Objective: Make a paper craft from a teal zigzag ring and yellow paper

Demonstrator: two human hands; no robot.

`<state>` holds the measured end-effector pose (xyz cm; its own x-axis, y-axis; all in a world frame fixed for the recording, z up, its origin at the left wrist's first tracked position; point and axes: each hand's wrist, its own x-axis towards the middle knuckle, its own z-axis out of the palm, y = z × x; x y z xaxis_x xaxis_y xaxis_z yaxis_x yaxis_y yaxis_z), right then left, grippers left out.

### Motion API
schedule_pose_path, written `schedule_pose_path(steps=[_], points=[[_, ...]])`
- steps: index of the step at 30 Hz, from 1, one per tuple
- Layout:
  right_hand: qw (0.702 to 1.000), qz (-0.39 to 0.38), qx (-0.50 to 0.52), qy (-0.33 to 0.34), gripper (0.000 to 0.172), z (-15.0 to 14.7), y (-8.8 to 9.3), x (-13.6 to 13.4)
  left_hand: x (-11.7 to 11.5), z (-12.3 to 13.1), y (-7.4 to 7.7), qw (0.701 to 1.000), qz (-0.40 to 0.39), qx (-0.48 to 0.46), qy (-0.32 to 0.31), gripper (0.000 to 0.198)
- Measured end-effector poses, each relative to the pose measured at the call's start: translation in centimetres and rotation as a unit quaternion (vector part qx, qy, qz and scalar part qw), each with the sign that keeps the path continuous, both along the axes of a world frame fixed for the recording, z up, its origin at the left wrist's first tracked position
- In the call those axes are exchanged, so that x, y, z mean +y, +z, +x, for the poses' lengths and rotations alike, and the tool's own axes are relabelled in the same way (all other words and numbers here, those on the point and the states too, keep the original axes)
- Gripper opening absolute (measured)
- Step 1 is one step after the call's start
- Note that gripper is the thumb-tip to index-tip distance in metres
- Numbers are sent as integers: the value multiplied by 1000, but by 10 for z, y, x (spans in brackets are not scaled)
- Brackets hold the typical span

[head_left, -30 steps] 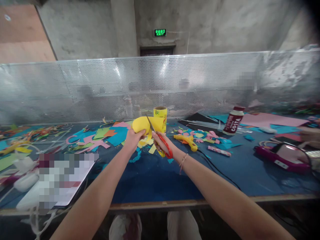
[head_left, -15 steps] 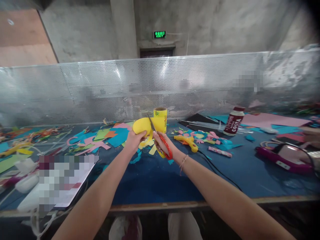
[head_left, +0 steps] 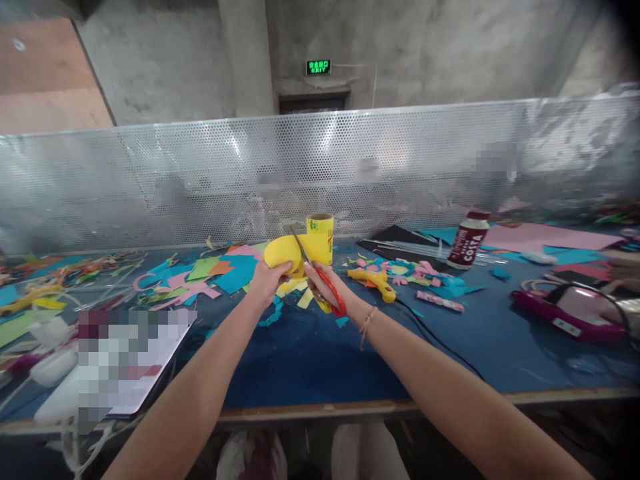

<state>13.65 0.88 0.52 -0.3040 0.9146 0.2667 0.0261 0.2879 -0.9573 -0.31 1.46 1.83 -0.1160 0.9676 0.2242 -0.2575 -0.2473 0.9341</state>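
Note:
My left hand (head_left: 267, 283) pinches a curled sheet of yellow paper (head_left: 279, 251) above the middle of the table. In my right hand (head_left: 325, 283) is a pair of scissors with red handles (head_left: 339, 301), its blades pointing up and left across the paper. How far the blades are apart is hard to see. Just behind them stands an upright yellow roll (head_left: 321, 225) with a brown core, its lower part covered by paper and hand. Right of my right hand lies a yellow glue gun (head_left: 383, 287) with a black cord.
Blue, orange and green paper scraps (head_left: 237, 273) lie to the left. On the right are a Costa bottle (head_left: 468, 241), a small printed tube (head_left: 440, 302) and a purple power strip (head_left: 570, 323). Another person's hand (head_left: 623, 267) shows at the far right. A perforated metal screen (head_left: 200, 180) rises behind.
The scissors have tilted a little further left, their tip shifting slightly left over the yellow paper. Both hands keep their hold. At the far right, the other person's hand has moved.

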Motion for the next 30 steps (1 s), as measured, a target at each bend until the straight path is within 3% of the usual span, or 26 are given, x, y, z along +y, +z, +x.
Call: schedule_pose_path(steps=[7,14,25,30], points=[[999,23,-28,-26,37,2,1,1,2,-3,3,1000,-2,-18,-16,28],[998,21,-51,-31,38,-2,-1,-2,0,-1,5,994,32,-85,56,34],[999,-27,30,19,38,-5,0,-5,0,6,-6,993,65,11,99,31],[999,-9,29,10,38,-4,-1,-3,-3,4,-5,991,77,44,105,34]])
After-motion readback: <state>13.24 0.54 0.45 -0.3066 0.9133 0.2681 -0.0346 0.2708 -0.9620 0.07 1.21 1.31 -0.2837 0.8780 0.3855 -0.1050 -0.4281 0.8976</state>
